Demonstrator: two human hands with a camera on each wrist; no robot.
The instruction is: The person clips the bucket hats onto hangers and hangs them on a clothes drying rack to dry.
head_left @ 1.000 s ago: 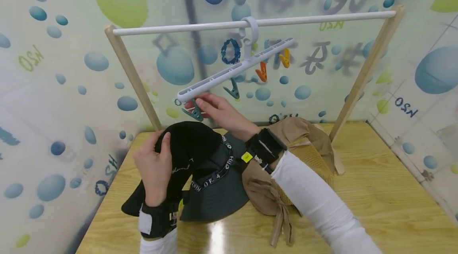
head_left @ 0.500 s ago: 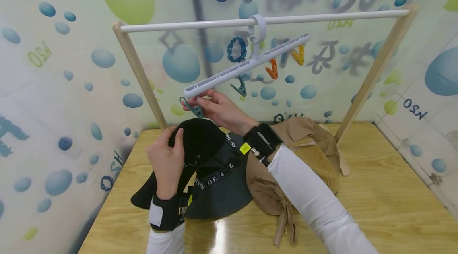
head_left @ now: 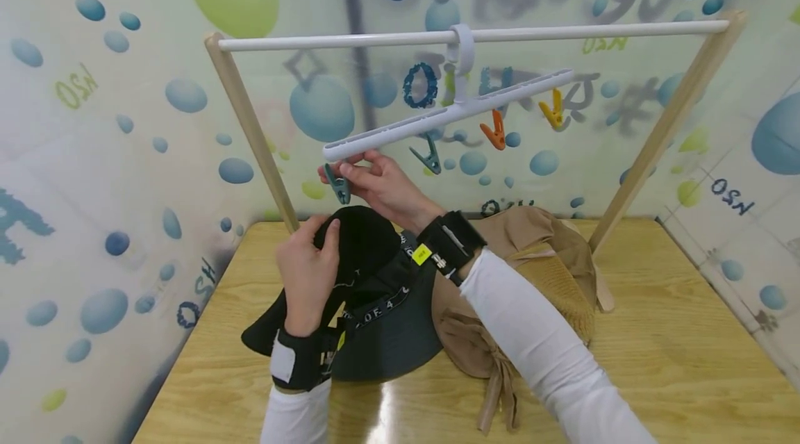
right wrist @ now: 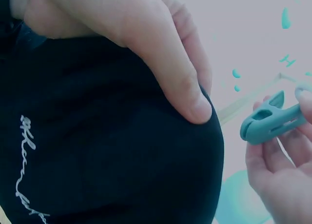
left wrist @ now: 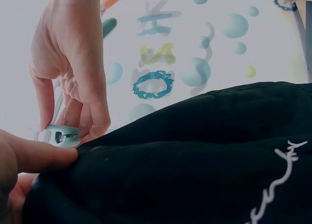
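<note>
My left hand (head_left: 306,277) pinches the crown edge of a black bucket hat (head_left: 369,235) between thumb and fingers. White script stitching (right wrist: 27,160) shows on the hat in the right wrist view. Just above the hat, my right hand (head_left: 394,190) pinches a green clothes clip (head_left: 339,187) at the near left end of a light grey clip hanger (head_left: 400,130). In the right wrist view, the clip (right wrist: 268,124) faces the hat's edge with a small gap between them. More clips hang along the bar: another green one (head_left: 428,155), an orange one (head_left: 495,130) and a yellow one (head_left: 553,110).
The hanger hooks over a white rod (head_left: 594,33) between wooden posts (head_left: 669,124). On the wooden table (head_left: 675,360) lie a dark grey bucket hat (head_left: 387,354) with a lettered band and a brown tied hat (head_left: 459,322), with ribbed tan knit (head_left: 556,284) beside my right sleeve.
My left hand has carried the black hat's edge rightward and closer to the end clip. The clip's handles look closer together in my right hand. The hanger has swung slightly.
</note>
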